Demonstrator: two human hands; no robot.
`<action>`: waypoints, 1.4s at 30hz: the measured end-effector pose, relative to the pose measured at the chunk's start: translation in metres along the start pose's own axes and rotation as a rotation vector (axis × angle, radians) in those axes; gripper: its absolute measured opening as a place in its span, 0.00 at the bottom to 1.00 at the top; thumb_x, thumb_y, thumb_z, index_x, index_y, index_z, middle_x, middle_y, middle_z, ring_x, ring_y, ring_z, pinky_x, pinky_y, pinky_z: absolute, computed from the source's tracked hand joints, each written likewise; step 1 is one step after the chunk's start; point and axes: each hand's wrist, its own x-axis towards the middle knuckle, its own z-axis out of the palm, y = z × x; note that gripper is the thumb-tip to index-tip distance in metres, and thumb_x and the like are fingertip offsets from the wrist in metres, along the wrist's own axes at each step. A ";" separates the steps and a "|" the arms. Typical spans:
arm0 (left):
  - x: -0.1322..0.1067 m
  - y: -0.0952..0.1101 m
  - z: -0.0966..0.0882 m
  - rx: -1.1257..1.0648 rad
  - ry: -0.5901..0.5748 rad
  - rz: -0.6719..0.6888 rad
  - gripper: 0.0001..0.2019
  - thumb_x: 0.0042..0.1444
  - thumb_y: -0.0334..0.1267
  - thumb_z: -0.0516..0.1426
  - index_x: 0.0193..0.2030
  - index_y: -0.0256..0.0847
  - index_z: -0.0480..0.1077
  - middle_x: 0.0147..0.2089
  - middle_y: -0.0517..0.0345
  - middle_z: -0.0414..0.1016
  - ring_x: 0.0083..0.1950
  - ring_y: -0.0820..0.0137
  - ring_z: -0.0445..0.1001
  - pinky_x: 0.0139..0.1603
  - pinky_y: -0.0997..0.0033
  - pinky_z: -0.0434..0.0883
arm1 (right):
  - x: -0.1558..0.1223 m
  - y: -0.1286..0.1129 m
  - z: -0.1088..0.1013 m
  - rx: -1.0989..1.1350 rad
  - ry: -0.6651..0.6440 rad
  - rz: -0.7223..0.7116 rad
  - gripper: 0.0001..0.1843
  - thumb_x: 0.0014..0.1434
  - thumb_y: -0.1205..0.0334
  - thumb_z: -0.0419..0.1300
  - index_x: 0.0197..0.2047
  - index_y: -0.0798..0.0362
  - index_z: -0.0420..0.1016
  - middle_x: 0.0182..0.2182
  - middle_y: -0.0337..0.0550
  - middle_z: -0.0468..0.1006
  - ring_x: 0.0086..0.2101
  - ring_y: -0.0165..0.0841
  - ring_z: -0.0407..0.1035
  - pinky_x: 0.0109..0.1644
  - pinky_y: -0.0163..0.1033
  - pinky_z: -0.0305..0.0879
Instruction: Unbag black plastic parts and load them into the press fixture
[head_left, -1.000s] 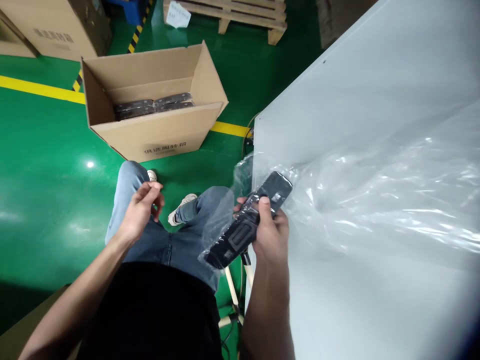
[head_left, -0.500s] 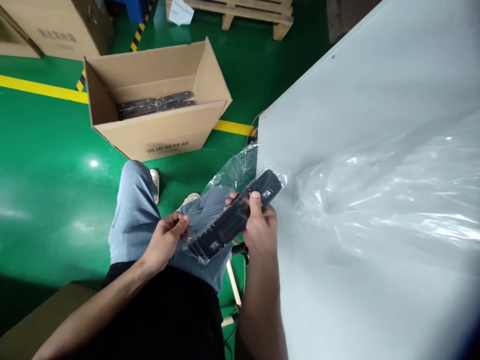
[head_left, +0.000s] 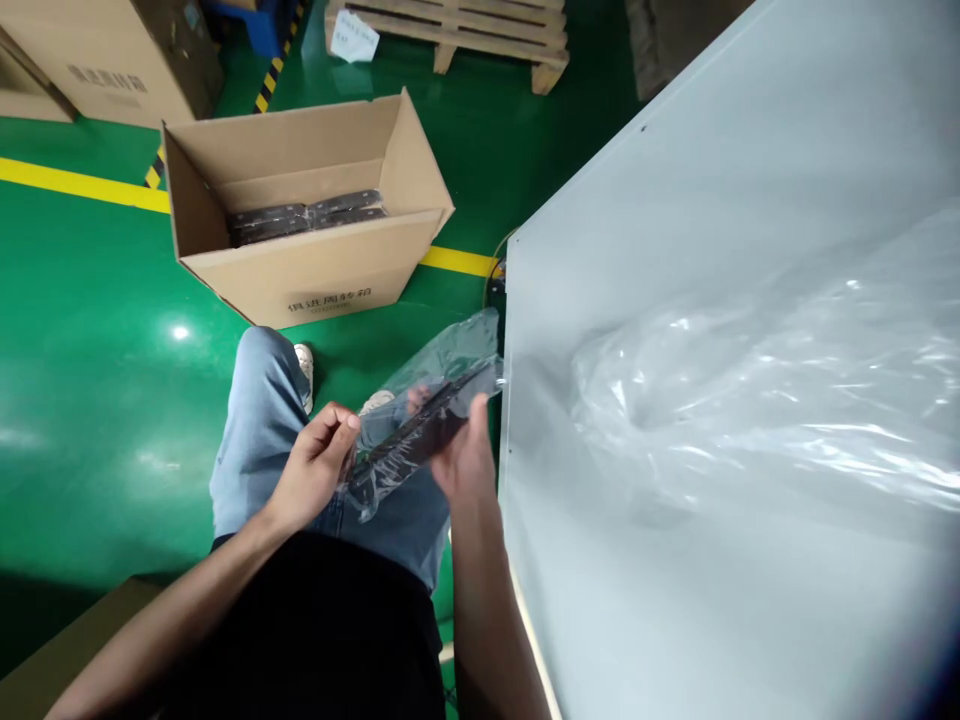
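Resting between left hand [head_left: 315, 462] and right hand [head_left: 466, 455], bagged black device [head_left: 420, 432].

White table [head_left: 675, 200] — clear plastic sheeting [head_left: 787, 390] on top.

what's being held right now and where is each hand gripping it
A black device in a clear plastic bag. The right hand holds its long side near the middle; the left hand pinches the bag's lower end.

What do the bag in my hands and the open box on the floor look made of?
Bag: thin clear plastic film, glossy; it crinkles, shines, and the black part shows through. Box: brown corrugated cardboard, matte, with folded flaps and printed lettering.
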 end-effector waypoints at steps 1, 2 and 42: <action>-0.001 -0.001 0.000 0.048 -0.016 0.030 0.25 0.63 0.62 0.64 0.34 0.41 0.66 0.23 0.68 0.58 0.22 0.77 0.56 0.23 0.77 0.57 | -0.003 0.009 0.003 -0.013 0.021 0.025 0.37 0.43 0.30 0.77 0.46 0.48 0.78 0.42 0.41 0.87 0.44 0.42 0.83 0.46 0.47 0.82; -0.003 -0.002 0.000 0.091 -0.034 0.050 0.25 0.64 0.62 0.63 0.34 0.41 0.67 0.23 0.67 0.58 0.23 0.77 0.56 0.24 0.77 0.57 | -0.006 0.017 0.006 -0.027 0.045 0.041 0.35 0.44 0.37 0.79 0.47 0.48 0.77 0.41 0.39 0.87 0.43 0.41 0.83 0.45 0.45 0.81; 0.058 -0.005 -0.009 -0.217 -0.285 -0.394 0.40 0.48 0.76 0.65 0.44 0.34 0.80 0.37 0.47 0.80 0.35 0.65 0.78 0.36 0.69 0.76 | -0.058 -0.005 0.004 -0.430 -0.305 0.026 0.28 0.56 0.38 0.71 0.51 0.48 0.81 0.27 0.39 0.82 0.25 0.36 0.74 0.27 0.40 0.69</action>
